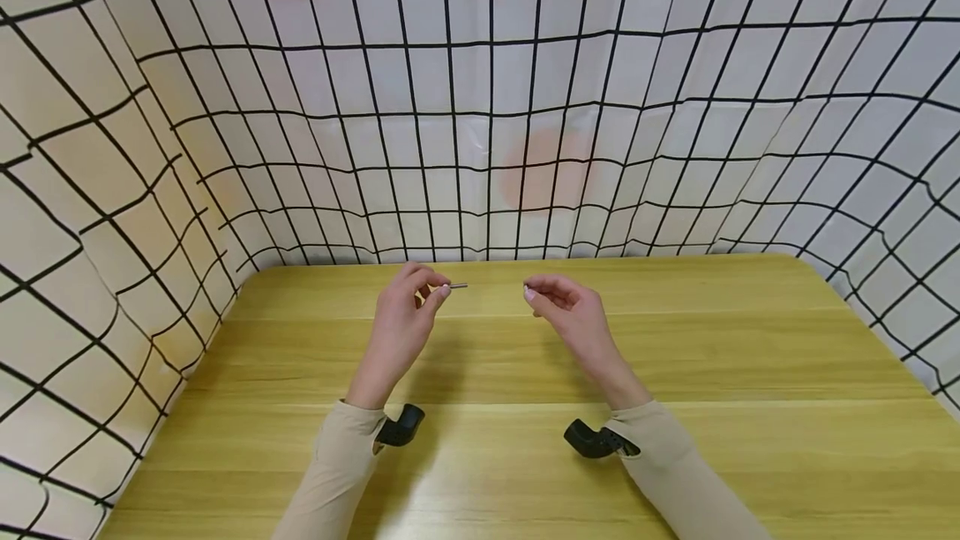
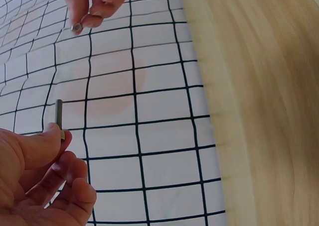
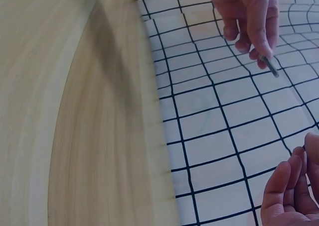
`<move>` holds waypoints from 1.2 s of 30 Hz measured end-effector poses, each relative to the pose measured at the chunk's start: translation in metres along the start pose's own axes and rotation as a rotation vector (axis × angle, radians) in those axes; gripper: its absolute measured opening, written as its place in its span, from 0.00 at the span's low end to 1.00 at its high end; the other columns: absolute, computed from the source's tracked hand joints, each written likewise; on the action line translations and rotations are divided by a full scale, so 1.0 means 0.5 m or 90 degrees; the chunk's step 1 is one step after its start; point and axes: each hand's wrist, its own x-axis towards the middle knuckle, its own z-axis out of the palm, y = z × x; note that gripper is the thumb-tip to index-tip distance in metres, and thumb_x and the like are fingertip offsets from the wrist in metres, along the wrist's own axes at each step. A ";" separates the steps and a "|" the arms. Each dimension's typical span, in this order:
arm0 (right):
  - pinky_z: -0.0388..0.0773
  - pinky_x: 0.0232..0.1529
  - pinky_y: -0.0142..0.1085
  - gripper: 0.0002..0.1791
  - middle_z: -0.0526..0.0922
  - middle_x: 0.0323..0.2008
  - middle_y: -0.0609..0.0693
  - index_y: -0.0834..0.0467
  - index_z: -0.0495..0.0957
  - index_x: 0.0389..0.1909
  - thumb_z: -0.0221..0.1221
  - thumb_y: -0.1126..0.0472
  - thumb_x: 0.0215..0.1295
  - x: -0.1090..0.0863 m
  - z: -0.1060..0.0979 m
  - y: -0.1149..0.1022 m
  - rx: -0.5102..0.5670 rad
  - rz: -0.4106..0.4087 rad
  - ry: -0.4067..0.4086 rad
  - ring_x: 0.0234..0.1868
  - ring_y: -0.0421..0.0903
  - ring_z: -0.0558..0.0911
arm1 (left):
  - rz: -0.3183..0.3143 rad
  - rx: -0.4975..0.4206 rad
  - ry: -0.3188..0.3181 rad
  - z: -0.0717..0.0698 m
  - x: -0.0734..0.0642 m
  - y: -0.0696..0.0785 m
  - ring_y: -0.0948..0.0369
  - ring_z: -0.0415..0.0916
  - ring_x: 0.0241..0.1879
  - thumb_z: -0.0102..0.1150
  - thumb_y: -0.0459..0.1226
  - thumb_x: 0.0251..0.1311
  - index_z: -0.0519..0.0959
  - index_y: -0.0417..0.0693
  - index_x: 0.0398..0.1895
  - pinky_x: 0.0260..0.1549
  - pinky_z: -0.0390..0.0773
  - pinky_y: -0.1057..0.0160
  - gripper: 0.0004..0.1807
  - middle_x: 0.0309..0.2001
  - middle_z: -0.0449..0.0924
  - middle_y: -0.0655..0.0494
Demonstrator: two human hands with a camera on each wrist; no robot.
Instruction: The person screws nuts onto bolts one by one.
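Note:
My left hand (image 1: 402, 317) pinches a small metal bolt (image 2: 59, 114) near its head, between thumb and forefinger. The bolt's threaded shank sticks out toward the right hand, roughly level in the head view. Across a gap, my right hand (image 1: 576, 317) holds a small metal nut (image 2: 77, 28) at the tips of its thumb and forefinger. The nut's hole shows in the left wrist view, while in the right wrist view the fingers hide it. Bolt and nut are apart, and both hands are raised above the table.
A wood-grain table (image 1: 495, 473) lies beneath both arms. White cloth with a black grid (image 1: 480, 140) hangs behind it and along both sides. Each wrist carries a black camera mount (image 1: 401, 426) below the sleeve's cuff.

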 end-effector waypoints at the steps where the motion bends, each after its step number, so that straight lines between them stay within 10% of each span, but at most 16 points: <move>1: 0.79 0.42 0.35 0.17 0.80 0.48 0.65 0.69 0.79 0.51 0.63 0.61 0.67 0.000 0.002 -0.002 0.003 0.000 0.002 0.43 0.51 0.80 | -0.002 -0.002 0.000 0.000 0.000 0.001 0.61 0.68 0.31 0.62 0.32 0.65 0.84 0.42 0.36 0.27 0.67 0.61 0.03 0.38 0.76 0.57; 36: 0.79 0.41 0.36 0.14 0.80 0.47 0.64 0.69 0.79 0.48 0.64 0.65 0.66 -0.002 0.048 -0.034 0.052 -0.022 0.008 0.42 0.54 0.80 | 0.016 -0.009 0.024 0.003 0.000 0.028 0.62 0.69 0.31 0.64 0.30 0.63 0.84 0.42 0.36 0.28 0.68 0.63 0.02 0.38 0.77 0.57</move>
